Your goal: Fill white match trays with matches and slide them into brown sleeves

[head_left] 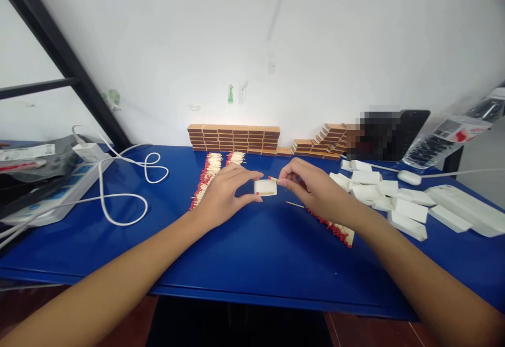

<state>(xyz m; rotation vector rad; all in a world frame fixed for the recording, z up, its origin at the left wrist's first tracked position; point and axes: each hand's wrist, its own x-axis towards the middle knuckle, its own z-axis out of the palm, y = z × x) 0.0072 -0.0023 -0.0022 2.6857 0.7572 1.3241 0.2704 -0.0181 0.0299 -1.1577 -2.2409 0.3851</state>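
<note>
Between the thumb and fingers of my left hand point(224, 193) is a small white matchbox tray point(267, 187), gripped at its left end. A match with a red head lies inside the tray along its near side. My right hand point(311, 185) pinches a match point(273, 179), its red head pointing left over the tray's right end. One loose match point(295, 204) lies on the blue table by the right hand. Under the right hand and wrist spreads a row of red-headed matches point(335, 228), partly hidden. More matches point(210, 170) lie in rows behind my left hand.
Brown matchbox sleeves point(234, 137) stand stacked along the wall, with a stepped stack point(331, 139) farther right. White trays point(410, 209) are heaped at right, near a bottle point(445, 136) and a dark phone point(414, 134). A power strip point(55, 194) and white cables occupy the left.
</note>
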